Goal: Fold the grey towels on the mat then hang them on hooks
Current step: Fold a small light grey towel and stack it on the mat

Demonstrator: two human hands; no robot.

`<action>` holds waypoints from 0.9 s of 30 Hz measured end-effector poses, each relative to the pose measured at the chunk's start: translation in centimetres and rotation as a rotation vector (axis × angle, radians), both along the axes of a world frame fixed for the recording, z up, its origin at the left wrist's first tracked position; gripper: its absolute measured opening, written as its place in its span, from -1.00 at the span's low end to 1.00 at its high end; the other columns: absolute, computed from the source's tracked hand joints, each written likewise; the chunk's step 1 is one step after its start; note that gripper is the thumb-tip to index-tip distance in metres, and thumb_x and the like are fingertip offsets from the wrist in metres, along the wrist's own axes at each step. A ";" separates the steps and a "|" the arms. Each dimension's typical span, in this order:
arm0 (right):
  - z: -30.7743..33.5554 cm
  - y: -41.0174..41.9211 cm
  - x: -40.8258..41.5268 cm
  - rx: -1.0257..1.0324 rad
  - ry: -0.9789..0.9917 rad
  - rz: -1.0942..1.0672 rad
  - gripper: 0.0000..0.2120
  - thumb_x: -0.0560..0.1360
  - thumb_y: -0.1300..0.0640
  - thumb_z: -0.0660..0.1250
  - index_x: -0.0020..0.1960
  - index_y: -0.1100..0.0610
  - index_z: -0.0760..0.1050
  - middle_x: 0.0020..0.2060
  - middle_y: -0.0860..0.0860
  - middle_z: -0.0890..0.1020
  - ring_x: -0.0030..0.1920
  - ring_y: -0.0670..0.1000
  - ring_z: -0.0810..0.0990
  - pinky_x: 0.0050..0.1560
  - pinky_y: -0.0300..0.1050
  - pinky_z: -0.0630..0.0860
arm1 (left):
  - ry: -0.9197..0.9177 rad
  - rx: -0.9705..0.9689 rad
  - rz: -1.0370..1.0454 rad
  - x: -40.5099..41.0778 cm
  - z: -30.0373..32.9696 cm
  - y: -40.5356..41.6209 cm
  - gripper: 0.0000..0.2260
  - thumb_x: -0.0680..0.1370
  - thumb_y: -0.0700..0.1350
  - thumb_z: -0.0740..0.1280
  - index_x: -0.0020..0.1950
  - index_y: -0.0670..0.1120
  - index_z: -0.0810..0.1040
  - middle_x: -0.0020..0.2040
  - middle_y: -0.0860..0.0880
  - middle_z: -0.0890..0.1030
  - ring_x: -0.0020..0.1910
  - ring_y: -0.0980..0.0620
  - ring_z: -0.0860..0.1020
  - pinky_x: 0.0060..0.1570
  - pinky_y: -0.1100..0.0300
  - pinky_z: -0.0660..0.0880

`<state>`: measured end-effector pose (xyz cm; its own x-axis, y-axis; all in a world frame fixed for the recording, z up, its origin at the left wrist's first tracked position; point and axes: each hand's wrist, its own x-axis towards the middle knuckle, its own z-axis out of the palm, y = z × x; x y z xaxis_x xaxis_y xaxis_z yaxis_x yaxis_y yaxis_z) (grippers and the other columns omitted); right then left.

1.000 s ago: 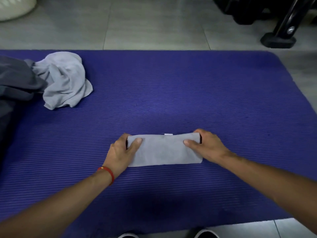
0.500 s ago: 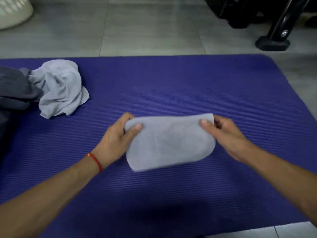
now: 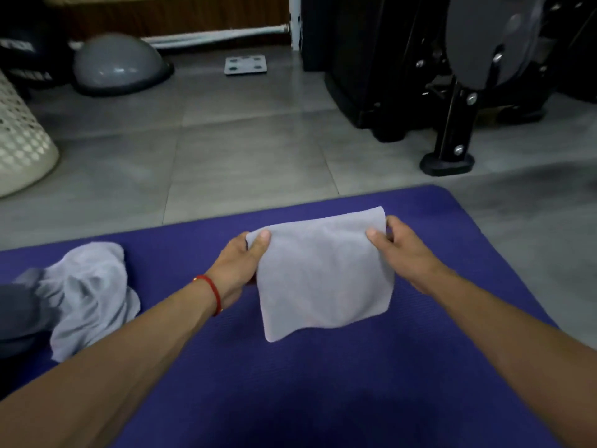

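A folded light grey towel hangs in the air above the purple mat. My left hand pinches its upper left corner, thumb on the near face. My right hand pinches the upper right corner the same way. The towel's lower edge droops free, clear of the mat. A crumpled light grey towel lies on the mat at the left, beside a darker grey cloth. No hooks are in view.
Grey tiled floor lies beyond the mat. A white perforated laundry basket stands at the far left, a grey half-dome and a bathroom scale further back. Black exercise equipment with a foot stands at the right.
Both hands lifted the folded towel off the mat and raised it. The view tilted up, showing the floor and equipment beyond the mat.
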<state>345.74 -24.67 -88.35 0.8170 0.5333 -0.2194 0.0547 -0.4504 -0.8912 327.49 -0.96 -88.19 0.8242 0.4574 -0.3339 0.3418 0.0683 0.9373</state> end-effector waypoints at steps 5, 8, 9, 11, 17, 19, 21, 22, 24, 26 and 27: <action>7.6 -1.3 3.9 -0.102 -0.189 -0.053 -0.79 0.69 -0.06 0.16 0.10 0.09 0.35 -0.12 -0.06 0.55 -0.12 -0.08 0.53 -0.22 -0.19 0.41 | 0.010 -0.316 -0.024 4.1 7.5 -3.1 -0.77 0.61 -0.18 0.36 0.22 -0.26 0.60 0.14 -0.17 0.70 0.13 -0.10 0.67 0.11 0.08 0.62; 9.8 -3.5 6.4 -0.072 -0.115 -0.047 -0.79 0.68 -0.08 0.19 0.13 0.06 0.41 -0.06 -0.04 0.63 -0.06 0.00 0.63 -0.15 -0.14 0.54 | -0.013 -0.201 -0.026 6.3 8.9 -5.0 -0.79 0.63 -0.20 0.34 0.24 -0.20 0.60 0.13 -0.13 0.70 0.12 -0.12 0.68 0.07 0.03 0.63; 9.9 -4.3 7.2 -0.032 -0.038 -0.045 -0.79 0.68 -0.09 0.20 0.16 0.03 0.44 -0.02 -0.03 0.66 -0.04 0.00 0.67 -0.11 -0.10 0.60 | -0.014 -0.175 -0.006 7.2 8.8 -5.5 -0.79 0.63 -0.17 0.35 0.24 -0.17 0.59 0.13 -0.12 0.71 0.10 -0.11 0.68 0.07 -0.02 0.63; 9.3 -5.7 9.0 0.045 0.161 -0.054 -0.81 0.67 -0.10 0.23 0.20 -0.03 0.45 0.06 0.02 0.70 0.00 -0.01 0.71 -0.07 -0.08 0.64 | -0.002 -0.141 0.017 9.6 8.1 -6.2 -0.78 0.63 -0.13 0.36 0.26 -0.10 0.57 0.13 -0.08 0.70 0.08 -0.09 0.69 0.11 -0.13 0.62; 3.4 -8.8 16.0 0.058 0.578 -0.077 -0.70 0.60 0.15 0.37 0.30 0.18 0.53 0.16 0.09 0.70 0.19 0.10 0.67 0.19 0.06 0.60 | 0.183 -0.351 0.001 17.7 1.9 -8.0 -0.75 0.66 -0.01 0.29 0.34 0.06 0.49 0.20 -0.01 0.68 0.14 -0.10 0.67 0.11 -0.27 0.59; 1.4 -9.7 18.1 0.018 0.529 -0.012 -0.69 0.58 0.26 0.38 0.31 0.10 0.54 0.17 0.00 0.70 0.19 0.05 0.67 0.20 0.03 0.59 | 0.229 -0.418 -0.018 20.8 -0.3 -8.1 -0.74 0.67 0.02 0.27 0.36 0.07 0.47 0.22 -0.02 0.67 0.16 -0.10 0.66 0.11 -0.25 0.59; -0.8 -10.1 21.5 -0.029 0.408 -0.047 -0.68 0.60 0.24 0.37 0.31 0.01 0.50 0.14 -0.05 0.69 0.16 0.00 0.67 0.16 -0.01 0.63 | 0.261 -0.411 -0.053 24.6 -2.6 -8.2 -0.75 0.67 0.04 0.25 0.35 0.11 0.47 0.22 0.00 0.67 0.16 -0.06 0.66 0.11 -0.21 0.60; -2.2 -10.0 23.7 -0.079 0.322 -0.066 -0.70 0.61 0.20 0.36 0.30 -0.02 0.48 0.14 -0.07 0.68 0.14 -0.02 0.66 0.15 -0.02 0.63 | 0.277 -0.398 -0.071 26.7 -4.0 -8.3 -0.76 0.68 0.06 0.23 0.34 0.14 0.47 0.21 0.02 0.67 0.16 -0.05 0.66 0.10 -0.19 0.61; -3.9 -9.7 27.6 -0.191 0.122 -0.079 -0.68 0.62 0.12 0.35 0.35 -0.01 0.45 0.17 -0.06 0.64 0.13 -0.01 0.63 0.20 0.03 0.58 | 0.281 -0.362 -0.080 29.9 -5.6 -8.8 -0.76 0.67 0.09 0.23 0.33 0.19 0.47 0.20 0.04 0.67 0.15 -0.04 0.66 0.06 -0.17 0.63; -5.8 -9.1 31.9 -0.296 -0.047 -0.069 -0.62 0.62 0.08 0.34 0.41 0.05 0.42 0.20 0.01 0.62 0.15 0.07 0.61 0.23 0.02 0.52 | 0.279 -0.347 -0.047 33.8 -7.6 -9.3 -0.76 0.65 0.10 0.26 0.32 0.19 0.47 0.20 0.03 0.67 0.13 -0.05 0.66 0.01 -0.15 0.65; -6.7 -8.8 33.8 -0.341 -0.100 -0.061 -0.60 0.62 0.06 0.32 0.44 0.07 0.40 0.22 0.05 0.62 0.19 0.12 0.60 0.23 -0.01 0.49 | 0.272 -0.345 -0.023 35.7 -8.4 -9.4 -0.76 0.65 0.10 0.27 0.32 0.16 0.47 0.19 0.02 0.67 0.12 -0.06 0.66 -0.01 -0.14 0.66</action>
<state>379.53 -33.44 -95.09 0.8713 0.3929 -0.2939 0.0980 -0.7262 -0.6805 363.17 -10.34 -96.64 0.6935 0.2634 -0.6706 0.5785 0.3513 0.7362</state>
